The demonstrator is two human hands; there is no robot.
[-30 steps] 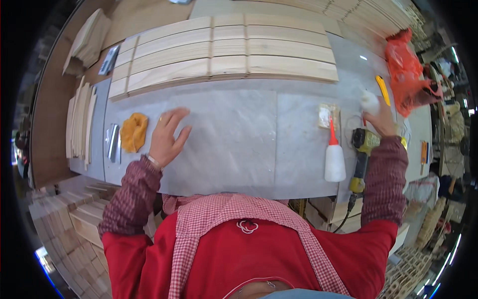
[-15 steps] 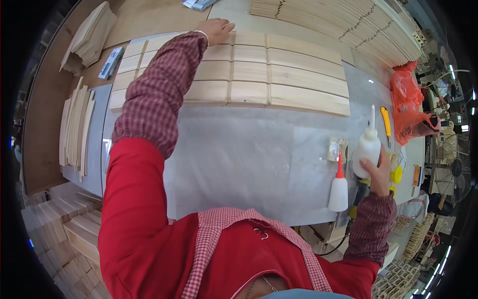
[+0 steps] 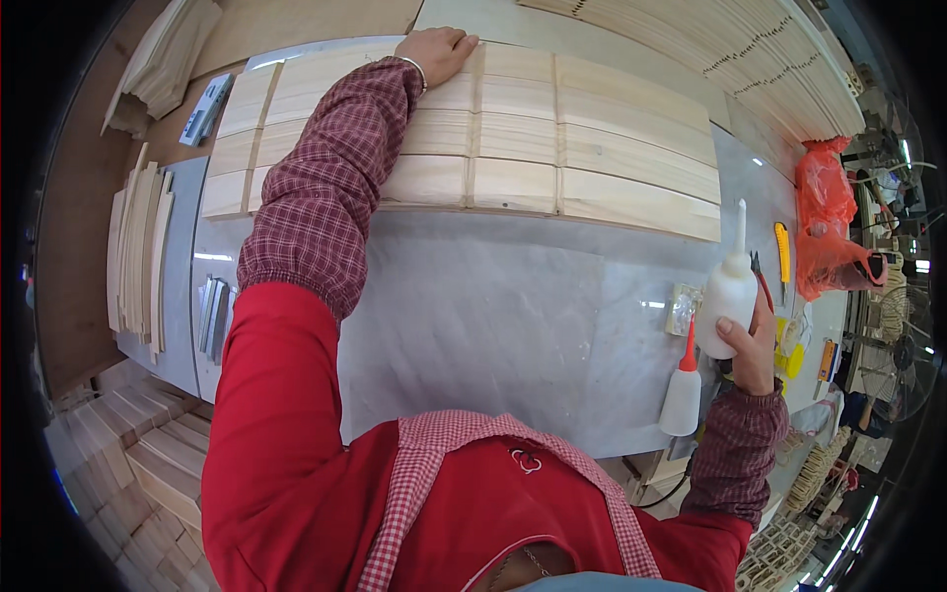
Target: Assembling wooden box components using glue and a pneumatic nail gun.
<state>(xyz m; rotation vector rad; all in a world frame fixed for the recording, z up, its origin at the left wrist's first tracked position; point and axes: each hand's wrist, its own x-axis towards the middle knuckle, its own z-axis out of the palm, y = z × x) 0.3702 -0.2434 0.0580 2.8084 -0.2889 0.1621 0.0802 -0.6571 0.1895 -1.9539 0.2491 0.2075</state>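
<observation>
gripping a white squeeze bottle (image 3: 727,301) in the right hand (image 3: 754,353); resting the left hand (image 3: 436,52), with an unclear grip, on grooved wooden boards (image 3: 518,138).

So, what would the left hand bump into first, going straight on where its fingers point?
From the left hand, likely the far stack of pale boards, though height and depth are unclear.

red top (image 3: 464,503) | red-white gingham apron (image 3: 459,424) | maroon plaid oversleeves (image 3: 330,183) | pale bracelet (image 3: 419,73) | chain necklace (image 3: 534,559)
</observation>
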